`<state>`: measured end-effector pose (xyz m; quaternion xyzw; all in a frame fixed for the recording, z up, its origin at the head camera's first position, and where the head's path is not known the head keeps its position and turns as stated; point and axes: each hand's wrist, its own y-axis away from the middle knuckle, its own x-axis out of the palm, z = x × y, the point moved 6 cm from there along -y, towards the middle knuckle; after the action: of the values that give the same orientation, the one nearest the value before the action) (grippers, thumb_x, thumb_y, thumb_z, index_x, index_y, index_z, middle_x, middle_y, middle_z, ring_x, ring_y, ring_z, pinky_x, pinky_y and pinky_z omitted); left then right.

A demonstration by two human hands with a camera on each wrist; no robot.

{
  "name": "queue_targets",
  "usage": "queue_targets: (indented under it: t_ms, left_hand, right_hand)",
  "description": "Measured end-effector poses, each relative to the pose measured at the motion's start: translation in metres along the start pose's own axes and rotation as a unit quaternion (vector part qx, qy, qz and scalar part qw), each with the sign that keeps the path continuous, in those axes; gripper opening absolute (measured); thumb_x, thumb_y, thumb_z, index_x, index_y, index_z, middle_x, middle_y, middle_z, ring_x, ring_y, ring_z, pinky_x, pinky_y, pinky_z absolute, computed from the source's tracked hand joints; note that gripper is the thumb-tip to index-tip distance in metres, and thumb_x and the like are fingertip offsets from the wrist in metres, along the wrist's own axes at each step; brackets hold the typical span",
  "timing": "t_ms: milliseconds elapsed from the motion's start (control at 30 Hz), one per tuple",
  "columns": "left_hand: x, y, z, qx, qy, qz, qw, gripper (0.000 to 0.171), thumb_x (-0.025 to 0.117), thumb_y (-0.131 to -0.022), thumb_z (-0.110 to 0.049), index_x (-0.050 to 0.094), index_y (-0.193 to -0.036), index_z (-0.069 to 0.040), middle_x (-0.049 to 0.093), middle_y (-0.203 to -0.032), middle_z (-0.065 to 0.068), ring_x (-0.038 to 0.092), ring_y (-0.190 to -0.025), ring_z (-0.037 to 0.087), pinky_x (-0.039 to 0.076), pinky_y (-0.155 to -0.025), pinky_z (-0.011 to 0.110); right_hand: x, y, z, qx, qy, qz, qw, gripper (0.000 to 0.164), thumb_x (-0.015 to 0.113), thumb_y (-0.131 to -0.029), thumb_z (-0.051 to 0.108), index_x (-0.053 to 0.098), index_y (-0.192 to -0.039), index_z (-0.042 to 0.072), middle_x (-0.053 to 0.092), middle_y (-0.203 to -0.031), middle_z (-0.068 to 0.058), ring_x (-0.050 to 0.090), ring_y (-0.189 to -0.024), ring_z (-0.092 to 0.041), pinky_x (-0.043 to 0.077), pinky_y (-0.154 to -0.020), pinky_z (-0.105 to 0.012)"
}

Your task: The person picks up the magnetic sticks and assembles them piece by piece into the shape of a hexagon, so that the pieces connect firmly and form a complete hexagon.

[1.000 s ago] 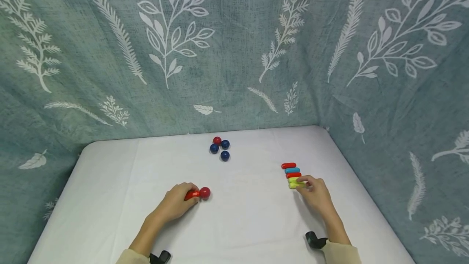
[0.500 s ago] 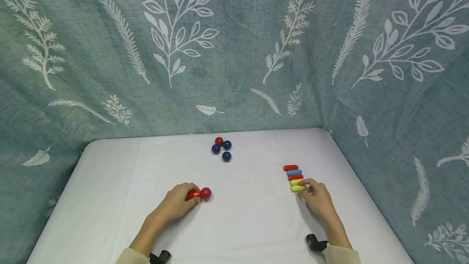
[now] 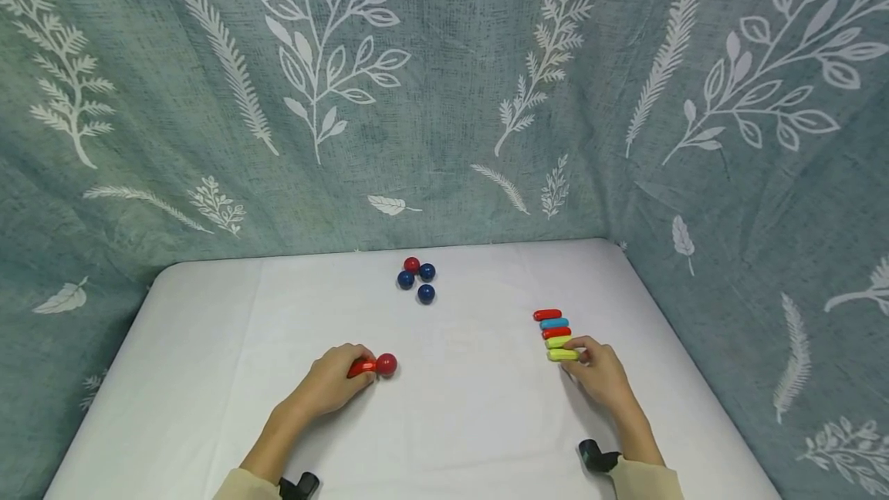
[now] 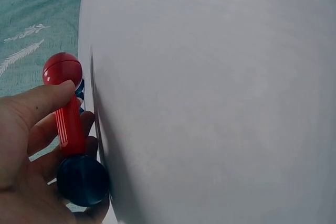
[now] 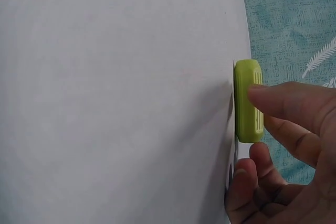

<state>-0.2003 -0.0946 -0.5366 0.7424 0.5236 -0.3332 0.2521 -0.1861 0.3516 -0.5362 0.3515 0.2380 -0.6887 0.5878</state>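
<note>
My left hand [image 3: 336, 376] grips a short red rod [image 4: 71, 129] between thumb and fingers. A red ball [image 3: 386, 364] sits on one end of that rod, and a dark blue ball [image 4: 83, 180] on the other, hidden behind the hand in the head view. On the right, my right hand [image 3: 603, 373] pinches a yellow-green rod [image 5: 247, 100], thumb on its ridged side, low at the white cloth. This rod is the nearest in a row: beyond it lie another yellow-green rod [image 3: 558, 342], a red rod [image 3: 556, 332], a blue rod [image 3: 554, 323] and a farther red rod [image 3: 547, 315].
Toward the back of the white-covered table [image 3: 458, 423] rest a loose red ball [image 3: 412, 265] and three dark blue balls [image 3: 426, 294] in a cluster. A green leaf-patterned curtain [image 3: 444, 99] hangs behind the table and along its right side.
My right fingers have shifted slightly, from over the two yellow-green rods onto the nearest one. My left hand keeps its grip in place. The head view sways a little.
</note>
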Motion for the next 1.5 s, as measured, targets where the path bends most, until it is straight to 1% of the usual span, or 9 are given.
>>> queue_targets:
  t_ms: [133, 300, 533, 767, 933, 1100, 1300, 1500]
  left_hand:
    - [-0.001, 0.000, 0.000, 0.000, 0.000, -0.001, 1.0000, 0.019, 0.079, -0.088, -0.019, 0.071, -0.105, -0.016, 0.064, -0.098, -0.004, 0.053, -0.086, 0.016, 0.043, -0.076, 0.038]
    - [-0.003, 0.000, 0.000, -0.004, 0.003, -0.005, 1.0000, 0.019, 0.079, -0.087, -0.018, 0.071, -0.105, -0.015, 0.065, -0.098, -0.003, 0.054, -0.087, 0.018, 0.043, -0.077, 0.039]
    - [-0.003, 0.002, 0.001, -0.002, -0.002, -0.003, 1.0000, 0.019, 0.079, -0.087, -0.018, 0.071, -0.105, -0.017, 0.064, -0.097, -0.004, 0.052, -0.086, 0.017, 0.042, -0.075, 0.037]
    - [-0.003, 0.001, 0.001, 0.005, 0.000, -0.004, 1.0000, 0.019, 0.079, -0.087, -0.017, 0.071, -0.105, -0.016, 0.064, -0.096, -0.004, 0.052, -0.084, 0.016, 0.042, -0.073, 0.037]
    - [-0.003, 0.001, 0.001, 0.006, 0.002, -0.004, 1.0000, 0.019, 0.078, -0.088, -0.017, 0.071, -0.105, -0.016, 0.064, -0.097, -0.004, 0.052, -0.085, 0.016, 0.042, -0.074, 0.037]
    - [-0.002, 0.001, 0.000, 0.013, 0.002, -0.001, 0.9999, 0.019, 0.078, -0.088, -0.017, 0.071, -0.105, -0.016, 0.065, -0.099, -0.003, 0.053, -0.087, 0.016, 0.043, -0.076, 0.038]
    - [-0.002, 0.000, -0.002, 0.012, 0.001, 0.000, 0.9999, 0.020, 0.078, -0.088, -0.017, 0.071, -0.106, -0.016, 0.065, -0.099, -0.004, 0.053, -0.087, 0.017, 0.043, -0.077, 0.038]
    - [-0.002, 0.000, 0.000, 0.011, -0.006, -0.002, 0.9999, 0.020, 0.078, -0.088, -0.018, 0.071, -0.106, -0.017, 0.065, -0.100, -0.005, 0.053, -0.087, 0.015, 0.044, -0.077, 0.039]
  right_hand:
    - [0.000, -0.001, 0.000, 0.003, -0.001, 0.006, 1.000, 0.035, 0.073, -0.089, 0.010, 0.063, -0.121, 0.001, 0.050, -0.093, -0.015, 0.047, -0.083, -0.028, 0.041, -0.063, -0.033]
    - [0.001, -0.002, -0.001, -0.004, 0.000, 0.015, 1.000, 0.034, 0.073, -0.089, 0.009, 0.064, -0.120, 0.001, 0.049, -0.090, -0.012, 0.047, -0.082, -0.027, 0.039, -0.063, -0.034]
    - [0.003, -0.003, -0.001, -0.021, 0.012, 0.027, 0.999, 0.028, 0.073, -0.088, 0.005, 0.065, -0.114, -0.001, 0.050, -0.083, -0.009, 0.047, -0.078, -0.025, 0.039, -0.061, -0.034]
    - [0.005, -0.001, 0.004, -0.034, 0.007, 0.027, 0.999, 0.027, 0.073, -0.088, 0.005, 0.067, -0.114, 0.002, 0.052, -0.086, -0.008, 0.047, -0.079, -0.025, 0.039, -0.062, -0.034]
    - [0.010, 0.003, 0.016, -0.047, -0.005, 0.032, 0.998, 0.026, 0.076, -0.088, 0.008, 0.069, -0.112, 0.004, 0.055, -0.088, -0.008, 0.050, -0.083, -0.025, 0.043, -0.064, -0.033]
    - [0.021, 0.006, 0.034, -0.059, -0.026, 0.036, 0.997, 0.024, 0.076, -0.087, 0.007, 0.071, -0.110, 0.009, 0.057, -0.093, -0.007, 0.052, -0.089, -0.025, 0.047, -0.069, -0.033]
    - [0.040, 0.004, 0.059, -0.089, -0.058, 0.048, 0.993, 0.021, 0.076, -0.085, 0.005, 0.072, -0.105, 0.014, 0.059, -0.097, -0.006, 0.051, -0.083, -0.022, 0.044, -0.067, -0.034]
    - [0.062, -0.002, 0.084, -0.128, -0.070, 0.064, 0.987, 0.020, 0.077, -0.085, 0.007, 0.073, -0.103, 0.016, 0.058, -0.092, -0.002, 0.051, -0.079, -0.020, 0.043, -0.066, -0.032]
